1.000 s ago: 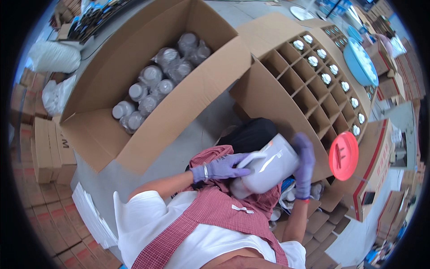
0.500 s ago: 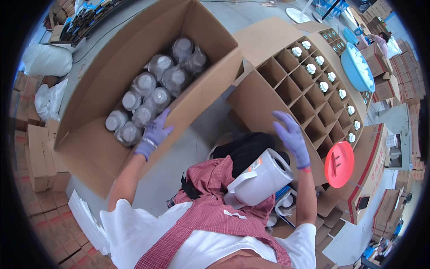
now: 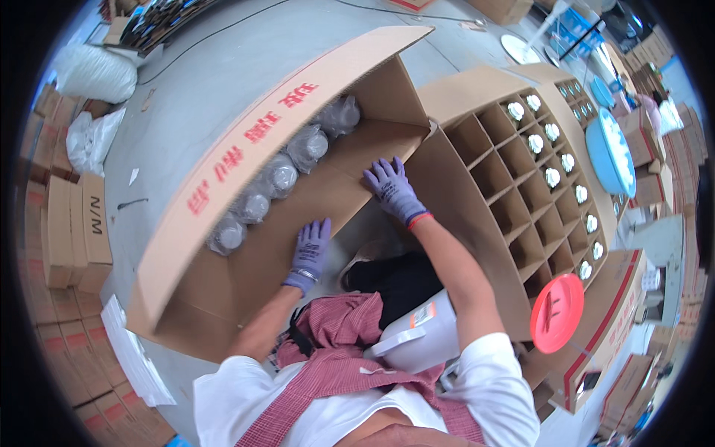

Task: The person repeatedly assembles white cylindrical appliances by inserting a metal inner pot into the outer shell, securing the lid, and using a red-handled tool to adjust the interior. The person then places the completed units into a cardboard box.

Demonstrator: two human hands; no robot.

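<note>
There's the white jug point(image 3: 418, 340) in your lap; just beyond, the open carton point(image 3: 398, 95) shows plastic-wrapped bottles point(image 3: 280, 176), partly hidden by its red-printed flap point(image 3: 216, 175). Your left hand point(image 3: 308, 255) and right hand point(image 3: 393, 191) lie on its near panel point(image 3: 341, 188), fingers outstretched, unclenched. Rightward: red plate point(image 3: 569, 319), divided carton point(image 3: 471, 212) of white-topped bottles point(image 3: 552, 177), blue basin point(image 3: 599, 158).

Left arm point(image 3: 262, 325) and right arm point(image 3: 462, 276), extended up the frame.
Left hand point(image 3: 309, 255) near centre; right hand point(image 3: 396, 192) higher and farther right; fingers point(image 3: 314, 231) of both straightened.
</note>
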